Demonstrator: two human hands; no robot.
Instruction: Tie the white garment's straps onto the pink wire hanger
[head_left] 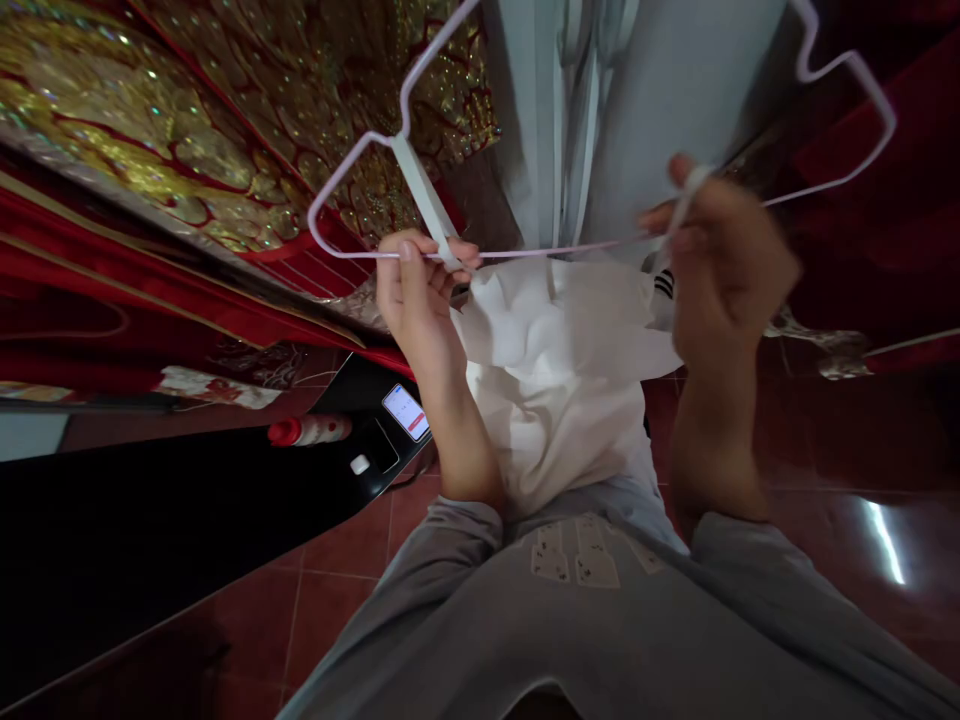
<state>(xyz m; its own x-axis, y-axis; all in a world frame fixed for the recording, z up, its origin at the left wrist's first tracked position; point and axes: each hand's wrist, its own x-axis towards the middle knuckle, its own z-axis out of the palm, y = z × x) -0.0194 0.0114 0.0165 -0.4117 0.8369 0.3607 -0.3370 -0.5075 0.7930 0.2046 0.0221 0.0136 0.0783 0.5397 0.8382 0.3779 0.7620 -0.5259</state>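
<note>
Across my head view, the biggest thing is the gold sequined cloth (187, 130) on red, filling the upper left and slanting down toward the middle. Low on the left lies a long black table (150, 520), its tip pointing up and right over the red tiled floor (337, 560). The grey shirt (600, 640) fills the bottom, and pale panels (660, 100) stand at the top, with dark red fabric (862, 230) to their right.

In the middle, the white garment (555, 340) hangs in loose folds between my forearms, its upper edge just under the hanger and its lower part over the shirt. The pale lilac hanger (525, 254) has its long axis across my view, left to right, the right end sitting higher; its top runs out of frame. Its left end overlaps the sequined cloth.

My right hand (731, 250) is blurred and blocks part of the bottom bar. The right strap (681, 210) loops around its fingers; I cannot tell how tightly they close. My left hand (424, 290) is nearly closed, thumb and fingers pinching the left strap (422, 190) at the bar. That strap runs down at a slant from the hanger's left notch.

On the table tip, beside my left forearm, are a red-capped bottle (311, 430) lying on its side, a lit phone (406, 412), a dark flat device (381, 446) and a small white case (359, 464).
</note>
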